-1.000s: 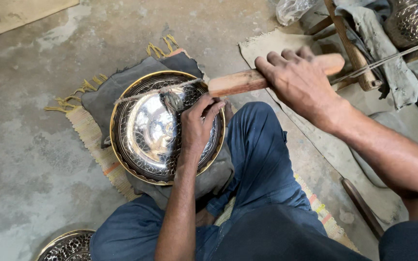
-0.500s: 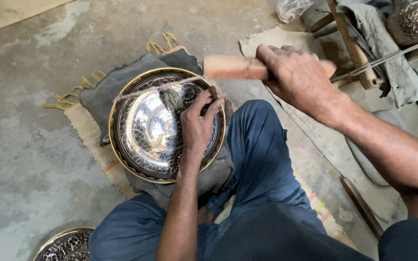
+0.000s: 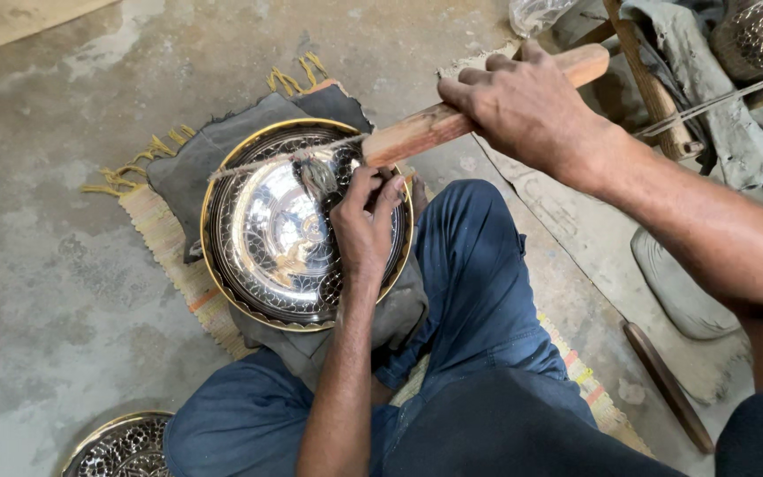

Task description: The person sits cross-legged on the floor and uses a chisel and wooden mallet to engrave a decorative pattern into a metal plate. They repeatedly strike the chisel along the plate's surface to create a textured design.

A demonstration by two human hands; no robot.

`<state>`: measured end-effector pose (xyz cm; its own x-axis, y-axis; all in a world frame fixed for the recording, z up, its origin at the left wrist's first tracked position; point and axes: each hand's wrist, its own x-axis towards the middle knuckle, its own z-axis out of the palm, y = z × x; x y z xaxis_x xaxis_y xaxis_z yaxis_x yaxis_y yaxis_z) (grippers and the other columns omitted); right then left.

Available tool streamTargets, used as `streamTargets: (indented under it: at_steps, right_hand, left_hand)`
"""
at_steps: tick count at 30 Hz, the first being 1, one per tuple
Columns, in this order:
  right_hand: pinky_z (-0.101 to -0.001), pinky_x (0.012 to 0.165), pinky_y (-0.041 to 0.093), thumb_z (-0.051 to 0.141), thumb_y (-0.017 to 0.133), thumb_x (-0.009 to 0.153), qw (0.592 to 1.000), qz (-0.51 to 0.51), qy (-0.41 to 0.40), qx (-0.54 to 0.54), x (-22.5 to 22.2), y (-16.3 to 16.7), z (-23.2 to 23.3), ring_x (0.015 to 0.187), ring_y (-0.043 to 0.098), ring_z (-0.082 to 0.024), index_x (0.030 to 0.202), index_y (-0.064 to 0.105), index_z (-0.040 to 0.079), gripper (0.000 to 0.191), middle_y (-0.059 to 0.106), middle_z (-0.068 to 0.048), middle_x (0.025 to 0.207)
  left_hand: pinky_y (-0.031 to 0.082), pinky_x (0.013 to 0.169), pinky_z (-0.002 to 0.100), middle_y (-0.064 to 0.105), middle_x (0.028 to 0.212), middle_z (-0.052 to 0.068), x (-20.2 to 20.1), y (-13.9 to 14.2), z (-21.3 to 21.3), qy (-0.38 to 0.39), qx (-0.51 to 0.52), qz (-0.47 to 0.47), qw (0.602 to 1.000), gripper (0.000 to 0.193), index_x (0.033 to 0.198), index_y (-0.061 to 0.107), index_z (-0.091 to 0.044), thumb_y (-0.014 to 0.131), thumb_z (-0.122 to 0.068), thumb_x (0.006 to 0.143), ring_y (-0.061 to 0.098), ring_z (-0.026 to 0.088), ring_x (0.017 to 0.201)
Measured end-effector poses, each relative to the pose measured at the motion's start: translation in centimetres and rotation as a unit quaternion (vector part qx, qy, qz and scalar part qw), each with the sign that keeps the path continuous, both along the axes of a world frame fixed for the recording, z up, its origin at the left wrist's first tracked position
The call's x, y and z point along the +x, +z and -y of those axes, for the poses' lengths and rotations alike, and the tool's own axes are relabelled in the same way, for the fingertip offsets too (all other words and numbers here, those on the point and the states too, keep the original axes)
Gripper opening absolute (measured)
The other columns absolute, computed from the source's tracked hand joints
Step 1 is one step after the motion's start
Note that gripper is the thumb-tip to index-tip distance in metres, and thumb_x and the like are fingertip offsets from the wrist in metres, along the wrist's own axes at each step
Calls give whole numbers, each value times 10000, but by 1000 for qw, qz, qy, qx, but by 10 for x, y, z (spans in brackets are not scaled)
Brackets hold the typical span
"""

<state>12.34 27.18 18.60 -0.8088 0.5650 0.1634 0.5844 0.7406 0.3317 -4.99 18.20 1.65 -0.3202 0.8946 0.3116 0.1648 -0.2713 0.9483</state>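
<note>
Plate (image 3: 267,238): round engraved metal, brass rim, polished centre. Judged rigid, fairly light, slick; best held at rim. Lies on dark cloth (image 3: 214,155) across person's lap, near-centre. Left hand (image 3: 364,225) rests on right part, fingers pinched on small tool, tip hidden. Right hand (image 3: 523,106) far-right, fist closed round wooden handle (image 3: 421,131); cord (image 3: 275,159) spans plate.

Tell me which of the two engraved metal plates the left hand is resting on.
The large gold-rimmed plate on the dark cloth at centre, under the left hand. The other plate lies untouched at the bottom-left edge, partly out of frame.
</note>
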Motion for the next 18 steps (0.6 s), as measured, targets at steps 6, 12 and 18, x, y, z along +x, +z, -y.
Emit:
streamTargets:
  at_steps: [6, 12, 18]
  right_hand:
    - [-522, 807, 561, 142, 706, 924, 1000, 27, 14, 0, -14, 9, -5, 945, 711, -347, 1130, 578, 89, 248, 701, -115, 935]
    - [-527, 795, 563, 169, 723, 899, 999, 21, 31, 16, -19, 7, -4, 936, 714, -349, 1129, 580, 90, 283, 694, -113, 930]
    - [-522, 804, 567, 189, 714, 917, 999, 37, 17, 16, -23, 0, -4, 965, 713, -331, 1140, 580, 101, 276, 699, -96, 947]
  left_hand:
    - [674, 733, 333, 788, 1036, 144, 1, -8, 1, -2, 18, -9, 1000, 260, 1258, 668, -36, 674, -146, 1023, 790, 207, 908]
    - [691, 760, 335, 774, 1066, 151, 4, -18, 0, -4, 22, 32, 999, 290, 1283, 649, -38, 658, -164, 1022, 781, 209, 961]
    - [667, 745, 329, 771, 1055, 139, 5, -16, 1, 7, 4, 38, 999, 338, 1327, 623, -31, 643, -176, 1023, 781, 196, 923]
